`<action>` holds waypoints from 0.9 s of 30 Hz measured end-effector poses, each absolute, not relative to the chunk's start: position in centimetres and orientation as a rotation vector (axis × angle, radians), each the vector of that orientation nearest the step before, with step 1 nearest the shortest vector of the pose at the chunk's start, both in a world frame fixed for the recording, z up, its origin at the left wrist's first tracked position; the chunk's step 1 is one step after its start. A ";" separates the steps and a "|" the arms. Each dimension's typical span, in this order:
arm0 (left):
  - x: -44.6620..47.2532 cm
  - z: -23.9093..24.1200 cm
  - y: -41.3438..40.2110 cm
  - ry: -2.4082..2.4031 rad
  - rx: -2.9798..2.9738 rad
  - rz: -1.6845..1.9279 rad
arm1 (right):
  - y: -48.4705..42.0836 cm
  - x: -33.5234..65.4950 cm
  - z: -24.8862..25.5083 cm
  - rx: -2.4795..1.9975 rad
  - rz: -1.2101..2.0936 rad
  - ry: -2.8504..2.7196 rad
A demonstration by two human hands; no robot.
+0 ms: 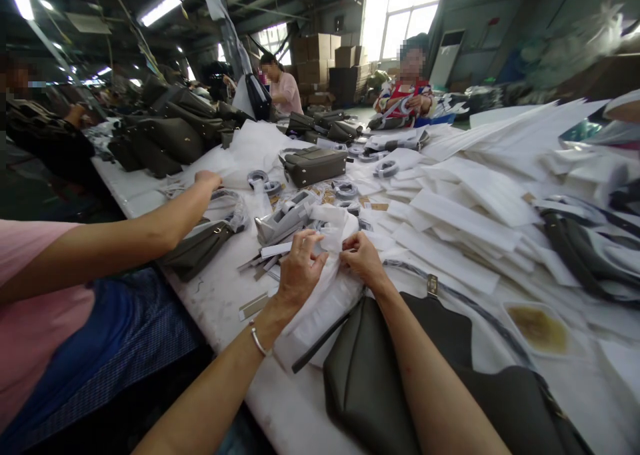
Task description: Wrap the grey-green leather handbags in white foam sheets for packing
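Observation:
My left hand (pixel 300 268) and my right hand (pixel 363 258) both pinch a piece of white foam wrap (pixel 320 301) that lies bunched on the white table (pixel 240 295). The wrap covers one end of a dark olive handbag (pixel 380 375) lying under my right forearm. A dark strap (pixel 325 338) of the bag runs out from beneath the wrap. A thin bracelet sits on my left wrist.
A co-worker's arm (pixel 125 241) in a pink sleeve reaches in from the left toward another olive bag (pixel 200 248). More bags (pixel 313 165) and stacks of white foam sheets (pixel 465 221) cover the table. Other people sit at the far end. A small tray with brownish liquid (pixel 537 328) stands at right.

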State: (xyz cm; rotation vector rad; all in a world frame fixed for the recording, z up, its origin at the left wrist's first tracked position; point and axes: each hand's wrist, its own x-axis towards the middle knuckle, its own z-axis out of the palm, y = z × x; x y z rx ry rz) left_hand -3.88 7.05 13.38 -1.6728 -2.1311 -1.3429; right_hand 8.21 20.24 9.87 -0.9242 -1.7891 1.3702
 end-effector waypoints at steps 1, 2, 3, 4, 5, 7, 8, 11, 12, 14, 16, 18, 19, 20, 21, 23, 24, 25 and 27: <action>-4.2 13.6 7.2 -2.131 -1.672 -1.394 | 20.2 8.2 10.0 -0.892 1.397 -1.776; -4.4 13.8 7.3 -2.132 -1.718 -1.428 | 20.3 8.2 10.1 -0.854 1.418 -1.754; -4.5 13.9 7.3 -2.127 -1.819 -1.444 | 20.3 8.2 10.1 -0.810 1.431 -1.727; -4.5 13.9 7.2 -2.108 -1.968 -1.436 | 20.3 8.2 10.2 -0.766 1.437 -1.697; -4.5 13.8 7.0 -2.079 -2.149 -1.397 | 20.4 8.2 10.2 -0.726 1.439 -1.668; -4.2 13.6 6.4 -2.058 -2.536 -1.238 | 20.5 8.2 10.2 -0.667 1.442 -1.624; -4.1 13.5 6.2 -2.103 -2.680 -1.164 | 20.5 8.2 10.2 -0.654 1.447 -1.615; -4.2 13.5 6.2 -2.403 -2.576 -1.215 | 20.5 8.1 10.1 -0.636 1.473 -1.600; -4.4 13.5 6.4 -2.444 -2.381 -1.292 | 20.5 8.1 10.1 -0.630 1.486 -1.593; -4.9 13.8 7.3 -2.363 -1.987 -1.323 | 20.3 7.9 10.1 -0.623 1.505 -1.580; -5.6 14.1 8.4 -2.226 -1.807 -1.159 | 20.1 7.8 10.0 -0.626 1.490 -1.583; -6.1 14.2 9.2 -2.131 -1.820 -0.927 | 20.0 7.7 10.0 -0.638 1.428 -1.619; -6.2 14.2 9.6 -2.103 -1.849 -0.823 | 20.0 7.7 10.0 -0.643 1.394 -1.645; -6.3 14.1 9.9 -2.092 -1.875 -0.748 | 19.9 7.7 10.0 -0.648 1.363 -1.673; -6.3 14.0 10.1 -2.098 -1.887 -0.703 | 19.9 7.7 9.9 -0.653 1.337 -1.698; -6.2 13.6 10.6 -2.140 -1.861 -0.686 | 19.9 7.7 9.9 -0.662 1.310 -1.727; -6.1 13.4 10.8 -2.164 -1.845 -0.699 | 19.9 7.7 10.0 -0.666 1.306 -1.731; -6.1 13.2 11.0 -2.188 -1.832 -0.721 | 19.9 7.8 10.0 -0.669 1.304 -1.733; -6.0 12.7 11.3 -2.227 -1.806 -0.779 | 19.8 7.7 10.1 -0.673 1.299 -1.739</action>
